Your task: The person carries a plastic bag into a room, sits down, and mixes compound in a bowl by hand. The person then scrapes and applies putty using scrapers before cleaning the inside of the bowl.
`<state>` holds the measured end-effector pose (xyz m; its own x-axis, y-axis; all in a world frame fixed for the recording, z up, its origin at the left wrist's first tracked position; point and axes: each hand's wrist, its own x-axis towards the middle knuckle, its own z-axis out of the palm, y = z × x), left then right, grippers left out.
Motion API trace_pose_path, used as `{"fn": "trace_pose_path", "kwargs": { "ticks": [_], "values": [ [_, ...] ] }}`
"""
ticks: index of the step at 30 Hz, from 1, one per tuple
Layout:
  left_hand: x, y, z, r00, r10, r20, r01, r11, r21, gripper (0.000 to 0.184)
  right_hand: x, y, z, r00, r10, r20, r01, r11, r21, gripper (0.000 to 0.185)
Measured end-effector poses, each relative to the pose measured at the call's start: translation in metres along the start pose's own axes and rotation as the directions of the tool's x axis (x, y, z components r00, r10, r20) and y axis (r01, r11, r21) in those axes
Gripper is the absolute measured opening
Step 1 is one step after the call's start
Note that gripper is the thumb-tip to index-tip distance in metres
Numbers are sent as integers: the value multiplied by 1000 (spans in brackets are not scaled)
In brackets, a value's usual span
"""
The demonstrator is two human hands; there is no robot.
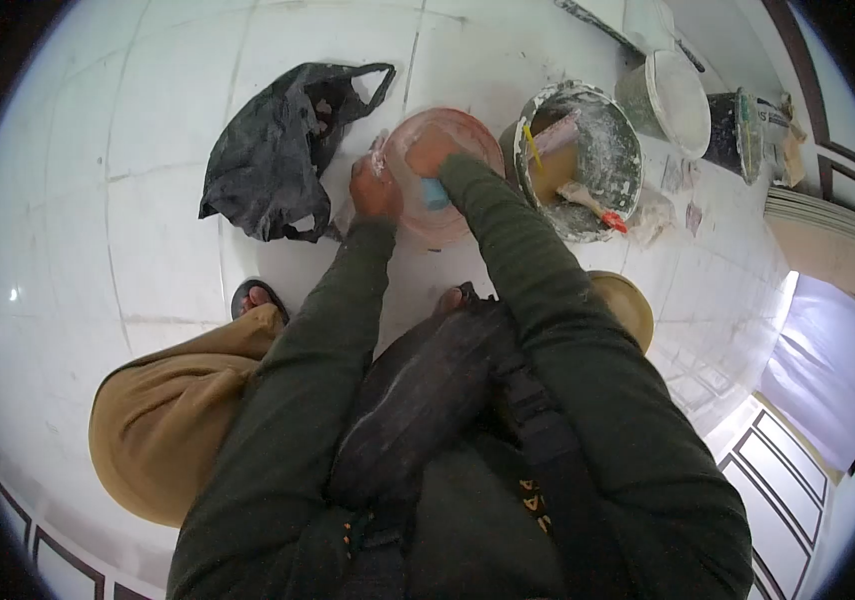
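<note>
A pink plastic basin [485, 140] stands on the floor in front of me, with pale, wet-looking material inside. At its left rim is my left hand [375, 188], its fingers closed over the edge. My right hand [432, 152] reaches into the basin with fingers curled; whatever they hold is hidden. Below that hand, a light-blue object [434, 194] shows in the basin, partly covered by my right sleeve. Just left of the basin lies a black plastic bag [273, 150] with its handles loose.
Close on the right stands a plaster-smeared bucket [630, 150] holding murky water, a brush with a red-tipped handle [593, 203] and a yellow stick [532, 145]. Beyond it are a white bucket [678, 100] and a black container [726, 130]. Stacked panels [828, 220] lie farther right.
</note>
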<state>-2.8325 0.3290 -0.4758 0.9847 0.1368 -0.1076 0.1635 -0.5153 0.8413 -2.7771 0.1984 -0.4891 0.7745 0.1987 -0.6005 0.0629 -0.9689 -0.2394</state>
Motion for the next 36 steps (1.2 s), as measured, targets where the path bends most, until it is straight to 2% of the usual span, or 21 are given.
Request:
{"fn": "trace_pose_path", "kwargs": {
  "ticks": [2, 4, 7, 8, 10, 11, 13, 15, 17, 19, 22, 25, 27, 30, 31, 33, 34, 36],
  "values": [
    [2, 5, 2, 999, -28, -34, 27, 999, -25, 27, -24, -19, -17, 996, 21, 89, -27, 998, 59, 31],
    [3, -4, 9, 996, -84, -38, 83, 996, -27, 26, -62, -46, -33, 981, -60, 182, 50, 997, 57, 30],
    [4, -16, 18, 993, -89, -76, 69, 971, -227, 25, -70, -45, -33, 985, 135, 103, -161, 935, 316, 30],
    [1, -19, 17, 995, -67, -69, 51, 976, -211, 28, -61, -34, -20, 999, 30, -29, -21, 964, 264, 29],
    [1, -13, 12, 998, -24, -58, 13, 983, -183, 36, -39, -11, -8, 942, -206, -265, 240, 965, 102, 28],
    [-3, -11, 8, 999, -22, -42, 16, 990, -138, 32, -37, -10, -9, 976, -156, -154, 165, 985, 44, 29],
    [0, -4, 4, 999, -15, -29, 13, 998, -56, 24, -44, -35, -67, 998, -42, 53, 47, 992, -114, 30],
    [-1, 0, 3, 997, -70, -40, 66, 992, -105, 25, -50, -45, -64, 993, -82, 89, 87, 995, -54, 30],
    [-2, 4, 5, 994, -94, -52, 86, 985, -148, 26, -59, -48, -51, 989, -44, 139, 38, 998, 46, 29],
    [-1, 1, 5, 991, -96, -89, 79, 980, -182, 27, -65, -48, -28, 976, 44, 213, -81, 982, 170, 30],
    [2, -6, 10, 998, -50, -32, 46, 994, -103, 34, -79, -51, -30, 966, 33, 256, -61, 993, 101, 31],
    [0, -13, 17, 997, -13, -76, 6, 996, -93, 33, -26, 38, 46, 953, -289, 95, 301, 937, -179, 32],
    [-4, -3, 10, 997, 25, -72, -28, 998, -50, 32, -26, 36, -2, 1000, -16, 26, 14, 998, 54, 31],
    [-4, -4, 14, 989, 77, -126, -83, 996, -42, 30, -31, 31, -7, 990, -55, -132, 68, 993, 94, 30],
    [-3, -4, 15, 984, 99, -148, -107, 993, -48, 29, -32, 24, -15, 992, -9, -129, 23, 995, 102, 29],
    [-3, 4, 14, 992, -24, -127, 18, 998, -55, 29, -34, 14, -26, 989, 87, -116, -73, 991, 116, 28],
    [-3, 7, 14, 989, -88, -120, 81, 995, -58, 29, -26, 22, -23, 996, 73, -51, -71, 997, 38, 28],
    [-4, -1, 20, 989, -74, -129, 68, 996, -50, 30, -8, 38, -25, 996, 55, 76, -45, 992, -118, 27]
  ]
}}
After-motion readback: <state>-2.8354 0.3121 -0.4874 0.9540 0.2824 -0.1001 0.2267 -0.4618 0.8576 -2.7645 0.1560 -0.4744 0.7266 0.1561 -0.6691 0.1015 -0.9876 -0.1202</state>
